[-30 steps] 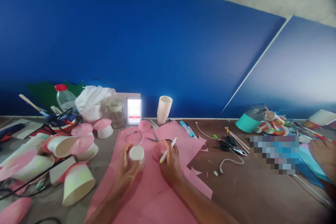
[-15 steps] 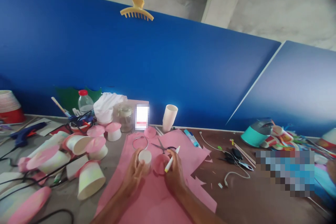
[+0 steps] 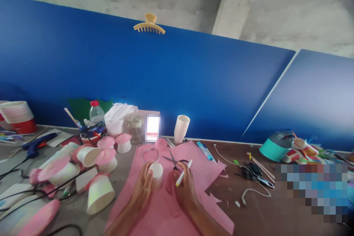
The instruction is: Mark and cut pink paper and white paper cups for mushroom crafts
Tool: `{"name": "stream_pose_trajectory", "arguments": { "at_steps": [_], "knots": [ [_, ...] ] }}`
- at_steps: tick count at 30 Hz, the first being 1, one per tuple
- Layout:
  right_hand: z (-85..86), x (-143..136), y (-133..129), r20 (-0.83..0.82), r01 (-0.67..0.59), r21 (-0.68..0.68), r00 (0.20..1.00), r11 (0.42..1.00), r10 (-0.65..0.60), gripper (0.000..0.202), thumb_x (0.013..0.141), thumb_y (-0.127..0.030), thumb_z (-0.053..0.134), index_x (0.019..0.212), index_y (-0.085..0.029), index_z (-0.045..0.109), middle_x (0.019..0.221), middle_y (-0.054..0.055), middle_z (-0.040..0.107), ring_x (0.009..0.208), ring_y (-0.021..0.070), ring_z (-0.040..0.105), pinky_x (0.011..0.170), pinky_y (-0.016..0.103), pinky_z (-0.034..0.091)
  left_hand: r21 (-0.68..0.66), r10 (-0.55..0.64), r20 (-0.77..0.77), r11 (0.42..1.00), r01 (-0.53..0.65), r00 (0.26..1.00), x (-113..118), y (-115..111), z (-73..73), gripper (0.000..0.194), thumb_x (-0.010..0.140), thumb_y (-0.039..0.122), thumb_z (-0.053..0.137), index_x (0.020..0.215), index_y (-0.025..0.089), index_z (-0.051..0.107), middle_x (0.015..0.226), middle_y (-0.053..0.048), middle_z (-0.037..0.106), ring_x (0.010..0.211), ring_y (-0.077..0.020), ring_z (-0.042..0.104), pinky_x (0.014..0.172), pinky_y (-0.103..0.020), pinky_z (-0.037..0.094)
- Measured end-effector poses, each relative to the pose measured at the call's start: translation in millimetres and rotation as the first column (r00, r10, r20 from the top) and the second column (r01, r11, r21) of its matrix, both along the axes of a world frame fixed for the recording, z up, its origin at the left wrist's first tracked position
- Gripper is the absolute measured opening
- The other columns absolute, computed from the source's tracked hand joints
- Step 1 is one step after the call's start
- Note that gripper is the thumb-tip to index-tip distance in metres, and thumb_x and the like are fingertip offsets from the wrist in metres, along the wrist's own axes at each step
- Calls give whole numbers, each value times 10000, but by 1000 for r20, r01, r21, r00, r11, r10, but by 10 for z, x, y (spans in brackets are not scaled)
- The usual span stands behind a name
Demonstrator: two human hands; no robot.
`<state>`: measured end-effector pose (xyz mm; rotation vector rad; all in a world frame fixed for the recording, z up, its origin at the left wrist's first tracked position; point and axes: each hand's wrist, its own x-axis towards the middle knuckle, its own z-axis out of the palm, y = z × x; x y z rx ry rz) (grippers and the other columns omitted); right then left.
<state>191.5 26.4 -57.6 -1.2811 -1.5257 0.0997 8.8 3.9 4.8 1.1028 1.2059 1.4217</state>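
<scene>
My left hand (image 3: 143, 185) is wrapped round the side of a small white paper cup (image 3: 156, 173), its pale round end facing up. In my right hand (image 3: 187, 188) a white marker pen (image 3: 183, 174) with a yellow tip slants between the fingers. A pink paper disc (image 3: 170, 183) stands tilted beside the right fingers; whether they grip it I cannot tell. Under both hands lies a large pink paper sheet (image 3: 155, 217) with jagged cut edges. Scissors (image 3: 172, 160) rest on it just beyond the right hand, and a ring-shaped hoop (image 3: 151, 155) lies beyond the left.
Several paper cups with pink discs (image 3: 101, 193) crowd the left, near a blue glue gun (image 3: 35, 146) and black cables. A glass jar (image 3: 135, 129) and stacked white cups (image 3: 181, 128) stand at the back. To the right are a white cable (image 3: 256, 193) and a teal container (image 3: 276, 147).
The pink disc has turned from facing up to nearly edge-on beside my right hand. My left fingers have shifted along the cup's side. The whole view has moved slightly down and right.
</scene>
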Motion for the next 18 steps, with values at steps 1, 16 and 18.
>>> {"name": "stream_pose_trajectory", "arguments": {
  "at_steps": [1,16,18],
  "knots": [
    [6,1,0,5,-2,-9,1000,1000,2,292,913,-278,567,1181,-194,646,1022,123,733,923,303,694,787,467,587,-3,1,-24,1000,-1,1000,6,-4,0,711,771,767,587,1193,202,674,1247,-155,646,1286,-379,515,1157,-514,329],
    [18,0,-11,53,-38,17,998,999,37,483,722,-60,497,1146,-225,659,1007,101,744,918,296,688,772,463,593,16,30,-3,999,-30,1000,7,-19,-71,617,774,665,672,1195,214,694,1312,-177,647,1333,-395,497,1152,-449,344],
    [15,2,-10,59,-55,17,997,998,54,521,695,-44,495,1152,-234,658,1022,94,743,934,293,681,790,462,588,10,4,-16,1000,-4,1000,1,-32,-42,600,776,647,679,1196,219,690,1302,-171,646,1338,-404,485,1166,-475,317]
  ]
}}
